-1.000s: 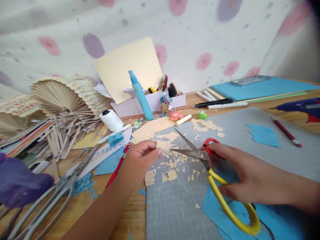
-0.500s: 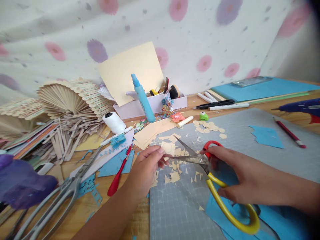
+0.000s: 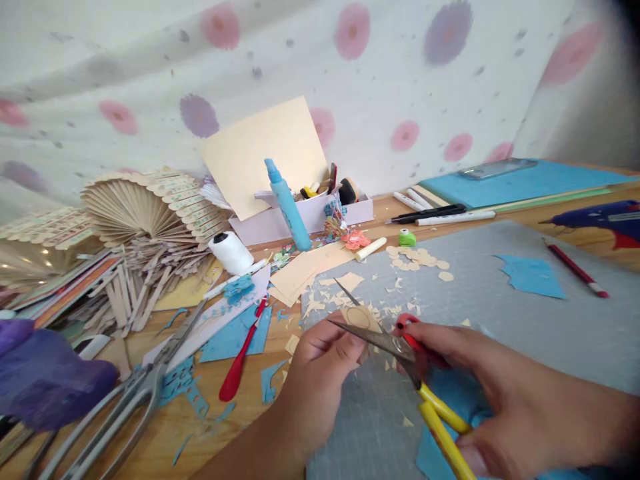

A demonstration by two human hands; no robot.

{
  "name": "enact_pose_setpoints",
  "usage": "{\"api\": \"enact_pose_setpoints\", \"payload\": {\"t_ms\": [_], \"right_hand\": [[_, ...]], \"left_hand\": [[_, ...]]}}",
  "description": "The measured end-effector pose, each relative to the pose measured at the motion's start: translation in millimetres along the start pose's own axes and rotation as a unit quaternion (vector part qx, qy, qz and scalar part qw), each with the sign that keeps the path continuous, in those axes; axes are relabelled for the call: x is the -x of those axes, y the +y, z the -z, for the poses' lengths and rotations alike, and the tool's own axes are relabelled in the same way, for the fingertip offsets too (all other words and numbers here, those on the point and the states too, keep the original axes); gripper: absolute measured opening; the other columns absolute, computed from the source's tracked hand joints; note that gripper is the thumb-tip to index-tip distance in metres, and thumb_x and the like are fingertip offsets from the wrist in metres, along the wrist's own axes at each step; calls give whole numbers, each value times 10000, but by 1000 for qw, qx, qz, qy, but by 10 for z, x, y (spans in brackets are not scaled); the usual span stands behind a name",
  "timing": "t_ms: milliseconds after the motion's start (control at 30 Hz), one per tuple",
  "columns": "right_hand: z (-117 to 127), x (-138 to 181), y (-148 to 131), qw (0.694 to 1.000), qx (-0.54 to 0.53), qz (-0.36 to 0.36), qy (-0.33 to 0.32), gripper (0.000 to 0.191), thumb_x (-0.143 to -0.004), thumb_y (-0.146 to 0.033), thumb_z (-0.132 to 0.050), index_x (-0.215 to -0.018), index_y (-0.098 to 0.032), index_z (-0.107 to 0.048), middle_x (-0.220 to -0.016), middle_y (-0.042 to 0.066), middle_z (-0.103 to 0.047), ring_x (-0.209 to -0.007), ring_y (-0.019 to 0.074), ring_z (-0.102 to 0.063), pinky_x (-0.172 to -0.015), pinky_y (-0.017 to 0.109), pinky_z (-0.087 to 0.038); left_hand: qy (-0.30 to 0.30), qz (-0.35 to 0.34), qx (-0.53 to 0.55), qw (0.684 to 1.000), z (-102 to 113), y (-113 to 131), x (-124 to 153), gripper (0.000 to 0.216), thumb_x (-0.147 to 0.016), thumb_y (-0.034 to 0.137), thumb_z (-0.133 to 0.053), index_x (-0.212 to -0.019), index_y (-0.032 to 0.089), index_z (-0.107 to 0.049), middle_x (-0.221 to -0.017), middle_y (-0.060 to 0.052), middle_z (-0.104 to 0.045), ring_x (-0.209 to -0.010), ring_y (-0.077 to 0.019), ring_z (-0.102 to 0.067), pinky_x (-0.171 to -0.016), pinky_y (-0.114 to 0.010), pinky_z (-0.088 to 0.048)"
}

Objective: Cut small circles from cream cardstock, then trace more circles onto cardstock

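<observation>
My right hand (image 3: 493, 393) grips red-and-yellow scissors (image 3: 410, 363), whose blades point left and stand slightly apart over the grey cutting mat (image 3: 500, 313). My left hand (image 3: 325, 363) pinches a small cream paper piece (image 3: 361, 317) that sits between the blades. Cream paper scraps (image 3: 350, 293) lie scattered on the mat just beyond both hands, and several small cream circles (image 3: 417, 257) lie farther back.
Large grey shears (image 3: 135, 393) and a red-handled tool (image 3: 240, 363) lie left on the wooden table. A blue glue bottle (image 3: 286, 203), white box (image 3: 305, 210), thread spool (image 3: 230, 252), folded paper fans (image 3: 145, 203), pens (image 3: 435, 213), a blue glue gun (image 3: 600, 217) and a red pencil (image 3: 575, 268) ring the mat.
Both hands have drawn closer to me with the scissors and paper piece. The blades have narrowed around the cream piece. The view has tilted down slightly.
</observation>
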State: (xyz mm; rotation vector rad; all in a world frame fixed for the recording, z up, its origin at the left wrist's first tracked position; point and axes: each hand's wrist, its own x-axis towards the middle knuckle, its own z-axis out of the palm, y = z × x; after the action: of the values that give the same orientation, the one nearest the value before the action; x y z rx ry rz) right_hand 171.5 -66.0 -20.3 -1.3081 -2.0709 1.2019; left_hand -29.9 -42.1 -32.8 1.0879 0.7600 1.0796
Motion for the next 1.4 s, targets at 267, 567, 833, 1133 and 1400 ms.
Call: {"api": "enact_pose_setpoints", "payload": {"t_ms": [267,567,833,1133,1400], "right_hand": [[0,53,68,1000,-15,-9,5,865,-519,-375,-717,-1317,-134,-482,-1175,153,-592,-1043,374,-551,-901,480,-452],[12,54,35,996,-80,31,-32,522,-610,-211,-646,-1129,-210,-589,-894,12,-625,-826,215,-568,-750,305,-478],[-16,-5,44,976,-200,54,-71,437,-668,-142,-633,-1091,-245,-597,-891,-17,-601,-835,183,-574,-757,277,-464],[-84,-19,104,968,-235,32,-77,268,-701,-143,-627,-952,-238,-612,-820,-35,-544,-770,148,-502,-680,237,-433],[-53,-49,55,975,-207,-11,-83,189,-775,-386,-593,-855,-215,-605,-648,-37,-517,-475,85,-448,-450,189,-403]], "left_hand": [[-33,-40,-42,998,80,-17,61,183,-811,374,-626,-754,210,-684,-638,18,-544,-625,-119,-429,-622,-261,-342],[18,-11,-99,995,54,19,65,304,-738,462,-662,-644,176,-625,-592,14,-522,-596,-124,-440,-596,-266,-353],[0,-4,-86,996,74,25,68,307,-738,483,-664,-664,186,-646,-595,29,-507,-598,-107,-429,-584,-241,-334],[7,-1,-97,995,78,33,65,273,-748,456,-662,-668,196,-670,-615,21,-546,-609,-108,-458,-590,-235,-350],[10,-4,-77,997,36,89,40,260,-729,448,-670,-677,194,-699,-625,9,-548,-604,-112,-462,-584,-249,-342]]}}
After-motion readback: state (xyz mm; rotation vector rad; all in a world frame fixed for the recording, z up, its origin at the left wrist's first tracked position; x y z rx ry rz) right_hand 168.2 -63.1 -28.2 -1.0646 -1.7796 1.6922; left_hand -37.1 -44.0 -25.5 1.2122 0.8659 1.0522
